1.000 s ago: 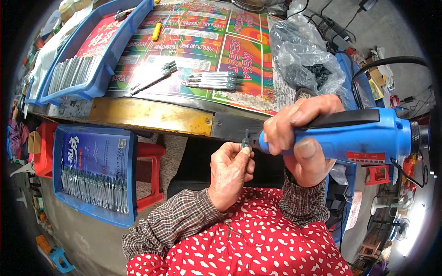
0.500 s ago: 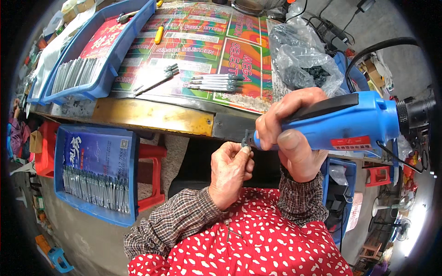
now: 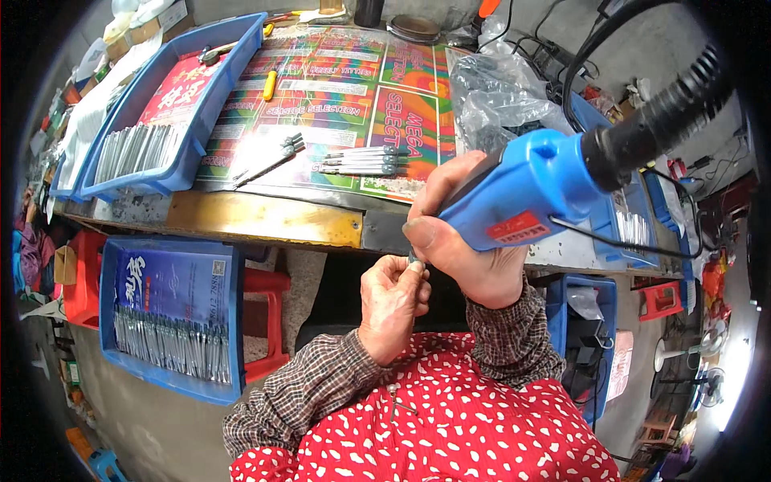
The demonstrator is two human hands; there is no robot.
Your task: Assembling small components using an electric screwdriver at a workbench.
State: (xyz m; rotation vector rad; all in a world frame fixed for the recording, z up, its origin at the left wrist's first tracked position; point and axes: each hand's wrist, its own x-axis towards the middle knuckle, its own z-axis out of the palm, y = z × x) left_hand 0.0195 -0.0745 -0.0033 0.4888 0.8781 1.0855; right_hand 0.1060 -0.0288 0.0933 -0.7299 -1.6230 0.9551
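Observation:
My right hand (image 3: pixel 474 269) is wrapped round a blue corded handheld power tool (image 3: pixel 526 189), with the thumb along its near side. From the tool's rear, a black ribbed sleeve (image 3: pixel 658 120) rises toward the upper right. My left hand (image 3: pixel 389 309) pinches a small dark grey piece (image 3: pixel 413 257) close to the tool's front end. The tip of the tool is hidden behind my right fingers. On the table beyond, a bundle of slim silvery pieces with dark ends (image 3: pixel 357 160) lies beside a couple of similar pieces (image 3: pixel 269 161) set at a slant.
A blue tray (image 3: pixel 197 132) of slim silvery pieces stands at the table's left. Below it, another blue tray (image 3: pixel 238 321) rests by a red stool (image 3: pixel 273 321). A clear plastic bag (image 3: pixel 502 88) and a yellow-handled tool (image 3: pixel 270 85) lie on the table. Another blue bin (image 3: pixel 554 313) stands right.
The tool has tilted, its rear swinging up and left, and both hands have shifted slightly left. The left hand keeps its pinch. The small dark piece is now more hidden.

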